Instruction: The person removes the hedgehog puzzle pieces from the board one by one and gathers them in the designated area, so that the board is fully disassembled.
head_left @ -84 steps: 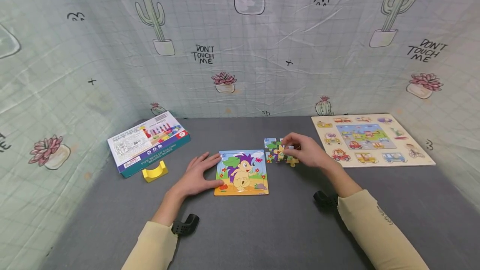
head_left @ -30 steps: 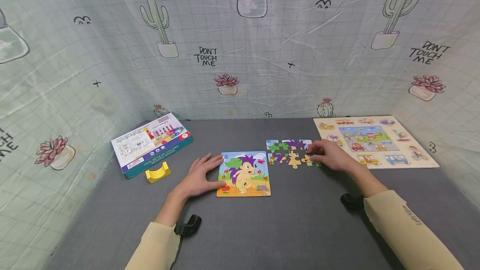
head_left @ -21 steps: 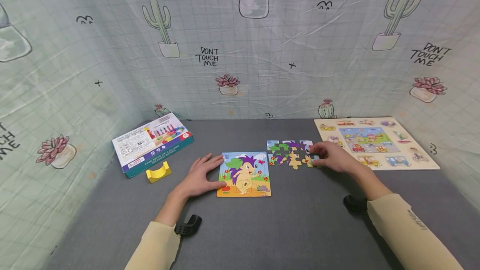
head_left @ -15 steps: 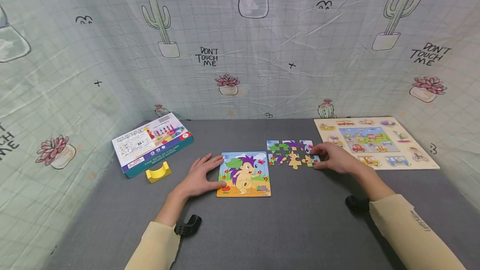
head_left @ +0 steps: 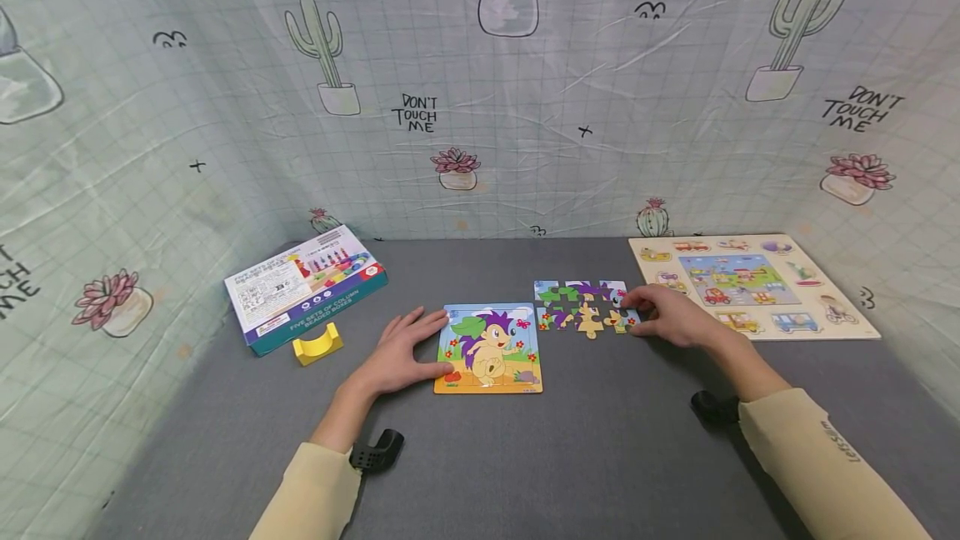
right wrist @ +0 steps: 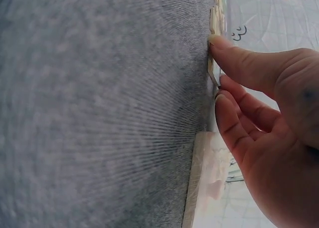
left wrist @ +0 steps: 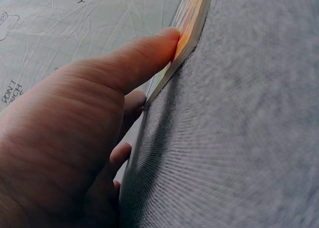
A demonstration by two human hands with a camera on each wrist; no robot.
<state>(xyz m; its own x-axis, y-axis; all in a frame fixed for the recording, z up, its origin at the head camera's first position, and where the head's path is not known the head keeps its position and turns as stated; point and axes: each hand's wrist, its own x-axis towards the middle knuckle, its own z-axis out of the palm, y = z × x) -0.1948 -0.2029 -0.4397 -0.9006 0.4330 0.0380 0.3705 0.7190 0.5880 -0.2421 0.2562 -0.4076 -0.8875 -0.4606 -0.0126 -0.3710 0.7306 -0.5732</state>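
A square hedgehog puzzle board (head_left: 489,350) lies in the middle of the grey table. My left hand (head_left: 397,357) rests at its left side, fingers spread; in the left wrist view the thumb presses on the edge of the board (left wrist: 195,26). Right of the board lie several joined puzzle pieces (head_left: 588,320) with hedgehog parts, around a dark gap. My right hand (head_left: 671,319) pinches the lower right puzzle piece (head_left: 622,322) of this group at its right edge. Thumb and fingertips meet that flat piece (right wrist: 214,63) in the right wrist view.
A large wooden vehicle puzzle board (head_left: 813,323) lies behind and right of my right hand. At the left are a bead toy box (head_left: 303,290) and a small yellow block (head_left: 317,346) with a curved hollow. A printed cloth (head_left: 525,165) hangs behind the table.
Over the earlier frames my right hand moves right, and the group of pieces there grows wider. In the last half second both hands stay nearly still. My left hand keeps its place at the board.
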